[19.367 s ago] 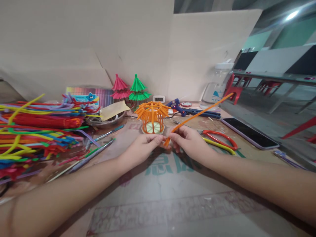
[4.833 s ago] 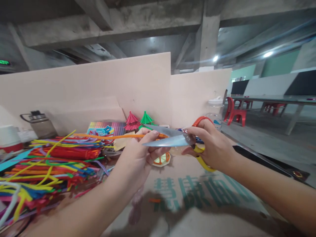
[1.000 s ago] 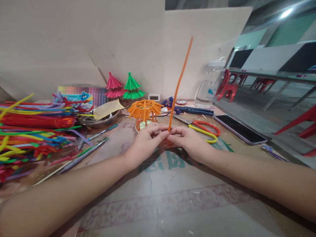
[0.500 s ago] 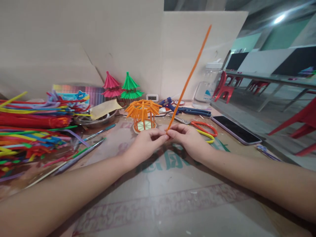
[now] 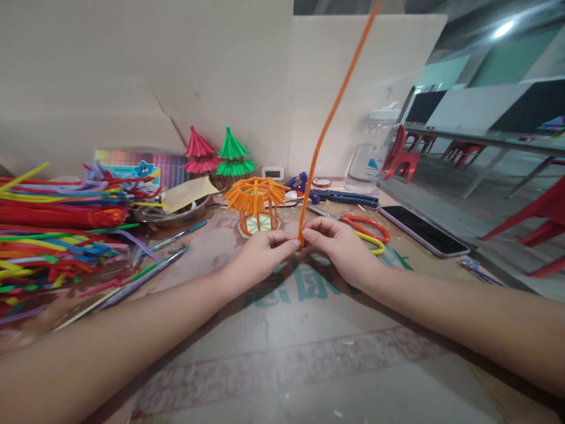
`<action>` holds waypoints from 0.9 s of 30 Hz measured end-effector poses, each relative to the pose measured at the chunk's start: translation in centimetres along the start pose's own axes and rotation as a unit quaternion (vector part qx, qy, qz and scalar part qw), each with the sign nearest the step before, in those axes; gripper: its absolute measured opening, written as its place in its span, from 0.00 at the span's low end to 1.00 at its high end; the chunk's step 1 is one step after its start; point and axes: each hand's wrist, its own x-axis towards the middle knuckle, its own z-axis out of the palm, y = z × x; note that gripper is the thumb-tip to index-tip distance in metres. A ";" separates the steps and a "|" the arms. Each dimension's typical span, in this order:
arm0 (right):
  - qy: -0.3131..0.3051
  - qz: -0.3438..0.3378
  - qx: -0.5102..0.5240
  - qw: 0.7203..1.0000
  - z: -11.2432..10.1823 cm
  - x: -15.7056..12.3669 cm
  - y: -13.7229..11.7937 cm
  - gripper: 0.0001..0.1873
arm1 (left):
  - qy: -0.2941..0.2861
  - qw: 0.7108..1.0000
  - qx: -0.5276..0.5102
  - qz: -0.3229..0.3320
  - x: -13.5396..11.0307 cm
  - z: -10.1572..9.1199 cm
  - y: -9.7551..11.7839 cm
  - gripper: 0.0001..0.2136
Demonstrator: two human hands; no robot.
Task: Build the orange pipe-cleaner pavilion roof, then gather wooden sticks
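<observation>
My left hand point(image 5: 260, 254) and my right hand point(image 5: 339, 244) meet at the middle of the table, both pinching the lower end of a long orange pipe cleaner point(image 5: 332, 112). The stem rises from my fingertips, bows slightly and leaves the top of the picture. Just behind my hands stands a small orange pipe-cleaner pavilion point(image 5: 256, 203) on a pale green base. Red and yellow scissors point(image 5: 368, 231) lie to the right of my right hand.
A heap of coloured pipe cleaners point(image 5: 57, 229) fills the left side. Pink and green paper trees point(image 5: 220, 154), a blue glue gun point(image 5: 318, 191), a metal dish point(image 5: 172, 213) and a clear jar point(image 5: 373, 156) stand at the back. A phone point(image 5: 424, 231) lies on the right.
The free end of the orange pipe cleaner has swung higher and now leaves the top of the picture, bowing slightly. My hands stay pinched together at its base.
</observation>
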 end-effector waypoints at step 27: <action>-0.031 0.016 0.002 0.999 -0.3 0.2 0.6 0.22 | -0.001 0.990 0.101 0.101 -0.7 0.2 0.8 0.13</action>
